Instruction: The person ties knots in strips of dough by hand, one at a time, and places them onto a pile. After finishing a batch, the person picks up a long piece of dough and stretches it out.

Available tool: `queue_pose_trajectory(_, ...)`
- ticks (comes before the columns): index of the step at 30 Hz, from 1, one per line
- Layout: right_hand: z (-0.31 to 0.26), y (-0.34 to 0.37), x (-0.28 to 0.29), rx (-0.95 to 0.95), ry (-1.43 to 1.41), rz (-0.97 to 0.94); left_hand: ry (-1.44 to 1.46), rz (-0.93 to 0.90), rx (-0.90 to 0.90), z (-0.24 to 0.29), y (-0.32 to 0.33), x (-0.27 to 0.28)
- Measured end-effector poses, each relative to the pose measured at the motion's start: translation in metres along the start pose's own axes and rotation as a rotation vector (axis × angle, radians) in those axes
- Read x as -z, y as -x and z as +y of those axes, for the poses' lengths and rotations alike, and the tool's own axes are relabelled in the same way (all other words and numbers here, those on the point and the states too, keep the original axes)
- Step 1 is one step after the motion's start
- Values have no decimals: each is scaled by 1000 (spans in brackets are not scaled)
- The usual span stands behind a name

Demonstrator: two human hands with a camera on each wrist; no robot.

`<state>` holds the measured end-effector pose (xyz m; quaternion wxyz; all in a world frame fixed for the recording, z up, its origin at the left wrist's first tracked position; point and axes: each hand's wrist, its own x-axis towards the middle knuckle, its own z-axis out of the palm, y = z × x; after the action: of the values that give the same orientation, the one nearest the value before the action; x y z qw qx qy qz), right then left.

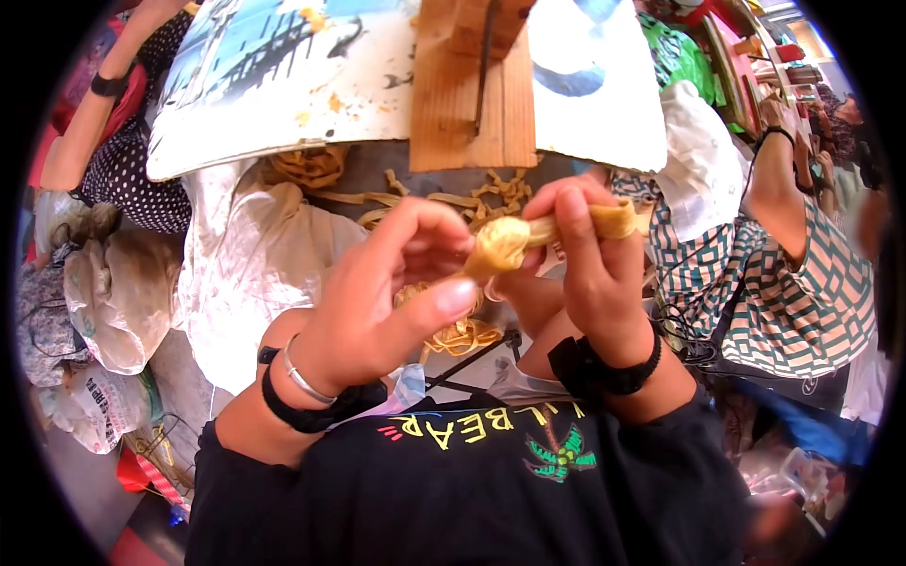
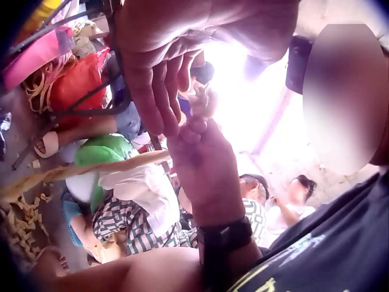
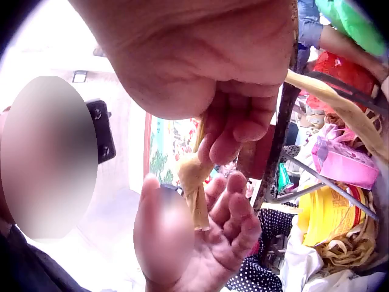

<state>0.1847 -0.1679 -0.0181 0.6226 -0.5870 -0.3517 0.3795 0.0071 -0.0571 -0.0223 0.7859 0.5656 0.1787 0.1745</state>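
A soft yellow-tan strip (image 1: 613,220) runs between the two hands in the head view, with a bulky knot (image 1: 500,243) near one end. My right hand (image 1: 604,283) pinches the strip beside the knot, between thumb and fingers. Its longer length trails away from that hand in the left wrist view. Around the knot my left hand (image 1: 363,307) is spread, thumb extended and fingers gently bent. The right wrist view shows the strip's short tail (image 3: 197,210) hanging below the knot, in front of the left palm.
Ahead is a table (image 1: 604,123) with a wooden block (image 1: 444,141) carrying a thin metal piece. Loose strips (image 1: 377,198) lie below its edge. People sit at both sides. A yellow tub (image 3: 322,216) and a pink box (image 3: 343,164) stand under the table.
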Motion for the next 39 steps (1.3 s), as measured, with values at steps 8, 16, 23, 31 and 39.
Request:
queue_pose_trajectory(8, 8, 10, -11, -33, 91, -26, -325, -61, -106, -14, 2, -7)
queue_pose_trajectory(16, 7, -7, -4, -450, -890, -187, -339, 80, -13, 0, 7, -13)
queue_pose_trajectory(23, 10, -13, 1, -412, -883, 17, -288, 249, -66, 9, 3, 13)
queue_pose_trajectory(31, 0, -13, 2, -721, -227, -327, -131, 162, -396, 16, -9, 1)
queue_pose_trajectory(39, -16, -9, 8, -114, -74, -430, -47, -121, -82, 21, -6, -5)
